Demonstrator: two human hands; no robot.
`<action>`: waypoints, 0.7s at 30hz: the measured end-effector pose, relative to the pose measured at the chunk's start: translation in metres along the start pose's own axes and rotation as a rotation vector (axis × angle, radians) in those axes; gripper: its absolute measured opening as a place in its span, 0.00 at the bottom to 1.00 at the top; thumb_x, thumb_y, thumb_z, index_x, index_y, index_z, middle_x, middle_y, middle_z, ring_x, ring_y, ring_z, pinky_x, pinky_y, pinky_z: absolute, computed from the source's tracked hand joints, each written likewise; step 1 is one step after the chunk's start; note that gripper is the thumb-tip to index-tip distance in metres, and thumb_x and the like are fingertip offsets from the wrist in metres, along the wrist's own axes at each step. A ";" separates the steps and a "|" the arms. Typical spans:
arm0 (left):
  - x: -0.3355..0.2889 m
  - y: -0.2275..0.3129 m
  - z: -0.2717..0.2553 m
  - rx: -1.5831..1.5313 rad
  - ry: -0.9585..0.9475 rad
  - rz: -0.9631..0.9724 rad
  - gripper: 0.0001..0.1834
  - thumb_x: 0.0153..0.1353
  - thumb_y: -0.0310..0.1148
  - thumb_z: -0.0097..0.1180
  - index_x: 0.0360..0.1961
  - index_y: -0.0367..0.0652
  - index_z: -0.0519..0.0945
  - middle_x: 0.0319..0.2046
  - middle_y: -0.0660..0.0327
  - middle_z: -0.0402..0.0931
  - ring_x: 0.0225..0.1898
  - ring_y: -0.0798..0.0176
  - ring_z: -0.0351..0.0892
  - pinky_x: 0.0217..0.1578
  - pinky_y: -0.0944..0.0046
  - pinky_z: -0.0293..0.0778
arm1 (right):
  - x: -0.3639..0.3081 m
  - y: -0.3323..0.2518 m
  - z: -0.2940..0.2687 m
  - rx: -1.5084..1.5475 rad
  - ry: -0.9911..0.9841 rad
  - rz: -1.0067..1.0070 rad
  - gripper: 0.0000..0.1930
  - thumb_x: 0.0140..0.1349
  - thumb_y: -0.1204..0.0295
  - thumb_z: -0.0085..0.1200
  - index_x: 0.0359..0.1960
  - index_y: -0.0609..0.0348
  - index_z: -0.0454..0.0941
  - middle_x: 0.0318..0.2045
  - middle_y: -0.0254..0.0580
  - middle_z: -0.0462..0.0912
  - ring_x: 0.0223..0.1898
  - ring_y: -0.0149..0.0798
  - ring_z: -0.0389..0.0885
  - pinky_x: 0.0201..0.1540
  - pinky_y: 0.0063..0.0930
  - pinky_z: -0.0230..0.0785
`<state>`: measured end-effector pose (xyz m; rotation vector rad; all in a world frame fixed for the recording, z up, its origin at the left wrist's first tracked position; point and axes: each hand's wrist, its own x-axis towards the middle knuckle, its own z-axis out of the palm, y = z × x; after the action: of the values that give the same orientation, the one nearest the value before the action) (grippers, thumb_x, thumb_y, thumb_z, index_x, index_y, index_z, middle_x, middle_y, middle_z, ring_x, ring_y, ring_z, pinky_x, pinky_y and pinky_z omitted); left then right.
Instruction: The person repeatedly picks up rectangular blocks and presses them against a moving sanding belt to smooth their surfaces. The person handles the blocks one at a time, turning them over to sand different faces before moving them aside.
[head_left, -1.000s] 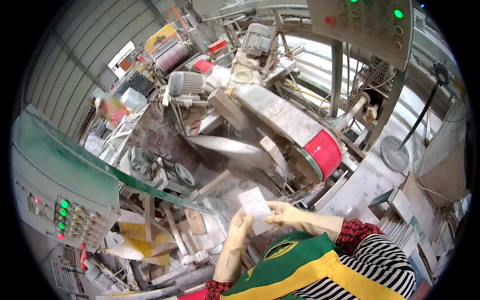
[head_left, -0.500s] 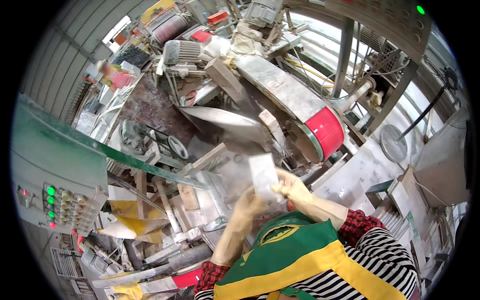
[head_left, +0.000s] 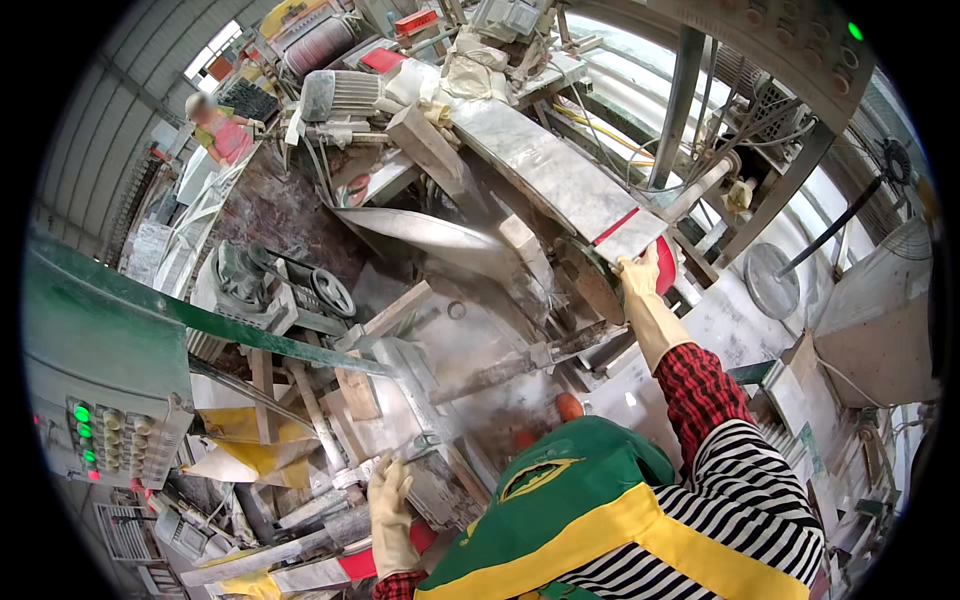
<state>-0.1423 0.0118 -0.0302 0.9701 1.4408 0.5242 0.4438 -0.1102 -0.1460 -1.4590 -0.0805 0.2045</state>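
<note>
The right hand (head_left: 640,285), in a pale rubber glove, lies with fingers extended against the near end of the long grey-white stone slab (head_left: 560,180) on the machine's sloping bed; it presses the edge rather than closing around it. That end sits just beside the round red-faced wheel (head_left: 665,275), and the fingers are very near it. If the wheel is turning, a slip could carry glove or red checked cuff (head_left: 695,385) into it. The left hand (head_left: 390,510), also gloved, rests open and flat on the dusty metal frame (head_left: 430,470) low at the front, gripping nothing. Footing looks cluttered; a stumble forward would throw weight onto the slab.
</note>
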 end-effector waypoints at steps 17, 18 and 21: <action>0.007 -0.078 -0.113 -0.345 0.204 0.031 0.20 0.65 0.36 0.60 0.58 0.50 0.74 0.47 0.60 0.82 0.36 0.68 0.82 0.33 0.69 0.80 | 0.016 -0.004 0.009 -0.291 -0.153 0.323 0.31 0.58 0.73 0.56 0.57 0.59 0.49 0.21 0.50 0.79 0.15 0.39 0.76 0.15 0.33 0.68; 0.007 -0.078 -0.114 -0.346 0.203 0.036 0.20 0.66 0.36 0.60 0.58 0.50 0.74 0.47 0.60 0.82 0.36 0.68 0.82 0.33 0.69 0.80 | 0.017 -0.003 0.009 -0.322 -0.141 0.310 0.31 0.58 0.74 0.56 0.57 0.58 0.49 0.20 0.49 0.78 0.14 0.40 0.76 0.14 0.33 0.67; -0.004 -0.072 -0.114 -0.326 0.211 0.043 0.20 0.66 0.38 0.59 0.58 0.49 0.74 0.50 0.61 0.80 0.40 0.69 0.80 0.37 0.69 0.79 | 0.016 -0.016 0.009 -0.476 -0.182 0.365 0.34 0.55 0.66 0.61 0.59 0.56 0.53 0.30 0.58 0.79 0.30 0.50 0.83 0.26 0.45 0.76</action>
<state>-0.2703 -0.0035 -0.0697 0.7018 1.4651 0.8842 0.4590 -0.0998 -0.1306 -1.9216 -0.0085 0.6504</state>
